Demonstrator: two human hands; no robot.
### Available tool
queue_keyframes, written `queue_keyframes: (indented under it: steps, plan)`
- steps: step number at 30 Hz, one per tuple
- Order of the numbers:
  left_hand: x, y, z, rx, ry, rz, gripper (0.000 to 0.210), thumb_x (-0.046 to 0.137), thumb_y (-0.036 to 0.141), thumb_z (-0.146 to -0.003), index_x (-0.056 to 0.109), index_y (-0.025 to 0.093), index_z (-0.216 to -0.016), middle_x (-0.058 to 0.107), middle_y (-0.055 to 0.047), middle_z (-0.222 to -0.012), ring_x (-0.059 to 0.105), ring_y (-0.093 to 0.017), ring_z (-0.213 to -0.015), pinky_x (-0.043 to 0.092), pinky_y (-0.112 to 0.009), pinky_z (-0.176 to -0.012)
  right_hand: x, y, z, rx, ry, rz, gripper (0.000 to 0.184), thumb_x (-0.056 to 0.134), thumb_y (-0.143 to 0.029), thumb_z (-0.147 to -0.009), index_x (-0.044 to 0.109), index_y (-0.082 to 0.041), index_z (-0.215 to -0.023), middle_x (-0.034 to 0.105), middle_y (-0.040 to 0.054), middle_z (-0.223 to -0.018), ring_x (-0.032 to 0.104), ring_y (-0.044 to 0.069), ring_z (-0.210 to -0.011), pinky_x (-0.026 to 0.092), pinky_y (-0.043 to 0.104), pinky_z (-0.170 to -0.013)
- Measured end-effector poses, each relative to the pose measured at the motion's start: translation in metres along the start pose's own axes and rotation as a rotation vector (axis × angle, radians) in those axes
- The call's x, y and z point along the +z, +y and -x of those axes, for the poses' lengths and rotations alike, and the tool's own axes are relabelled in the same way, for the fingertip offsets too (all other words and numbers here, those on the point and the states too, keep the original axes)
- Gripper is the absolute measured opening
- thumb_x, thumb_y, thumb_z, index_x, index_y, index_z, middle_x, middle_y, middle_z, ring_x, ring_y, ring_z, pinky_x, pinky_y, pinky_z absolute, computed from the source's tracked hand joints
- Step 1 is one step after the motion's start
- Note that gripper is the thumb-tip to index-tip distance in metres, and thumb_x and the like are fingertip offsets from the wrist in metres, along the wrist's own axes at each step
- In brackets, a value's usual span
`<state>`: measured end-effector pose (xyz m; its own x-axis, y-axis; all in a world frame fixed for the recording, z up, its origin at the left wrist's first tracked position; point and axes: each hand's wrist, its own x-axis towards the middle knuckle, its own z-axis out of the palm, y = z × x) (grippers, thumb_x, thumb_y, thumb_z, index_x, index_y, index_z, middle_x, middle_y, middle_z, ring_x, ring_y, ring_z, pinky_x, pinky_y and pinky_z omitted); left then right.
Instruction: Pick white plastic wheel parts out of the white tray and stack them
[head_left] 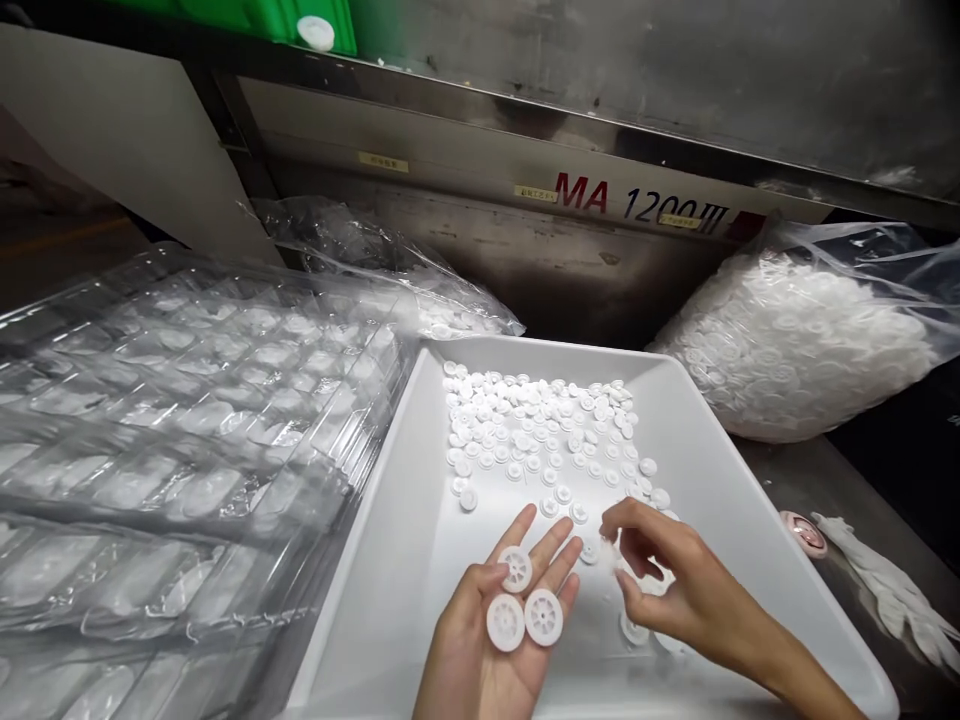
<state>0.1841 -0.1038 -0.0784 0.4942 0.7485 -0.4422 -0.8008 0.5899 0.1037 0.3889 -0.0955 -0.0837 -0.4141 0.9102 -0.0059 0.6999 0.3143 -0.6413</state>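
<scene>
My left hand is palm up with its fingers spread. Three round white plastic wheels with spokes rest on it, and the thumb touches the uppermost one. To its right, my right hand hovers over the tray, thumb and fingers curled but apart. A blurred white patch shows by its fingertips; I cannot make out what it is. Below both hands is a large white tray. Many loose white wheels lie scattered in it, mostly at the far end, and a few are partly hidden behind my right hand.
Stacked clear plastic trays with white parts fill the left side. A clear bag packed with white parts stands at the right, another bag behind the tray. White gloves lie lower right. A metal machine borders the back.
</scene>
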Motion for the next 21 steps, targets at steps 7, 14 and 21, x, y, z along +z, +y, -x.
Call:
queue_keyframes:
  steps: [7,14,21]
  plan:
    - [0.009,0.004,0.003,-0.102,0.094,0.001,0.047,0.038,0.023,-0.09,0.036,0.011,-0.136,0.069,-0.013,-0.106,0.06,-0.023,-0.11,0.036,-0.039,-0.103,0.018,-0.046,-0.015,-0.241,0.199,-0.186,0.039,0.048,0.002,-0.07,0.048,-0.025,-0.099,0.051,-0.001,-0.09,0.05,0.011,-0.076,0.044,0.022,-0.064]
    - [0.004,-0.003,0.001,-0.07,0.122,0.005,0.044,0.047,0.022,-0.084,0.049,0.01,-0.127,0.069,-0.012,-0.101,0.063,-0.023,-0.1,0.043,-0.035,-0.093,0.032,-0.041,-0.013,-0.246,0.258,-0.119,0.046,0.048,0.004,-0.074,0.053,-0.025,-0.11,0.051,0.0029,-0.092,0.052,0.014,-0.078,0.047,0.027,-0.066]
    - [0.001,-0.004,-0.001,-0.053,0.133,-0.012,0.046,0.046,0.021,-0.083,0.047,0.01,-0.128,0.067,-0.014,-0.108,0.063,-0.015,-0.091,0.044,-0.027,-0.086,0.028,-0.035,-0.003,-0.219,0.232,-0.094,0.029,0.054,-0.004,-0.084,0.053,-0.023,-0.107,0.056,0.0052,-0.106,0.052,0.019,-0.096,0.046,0.034,-0.079]
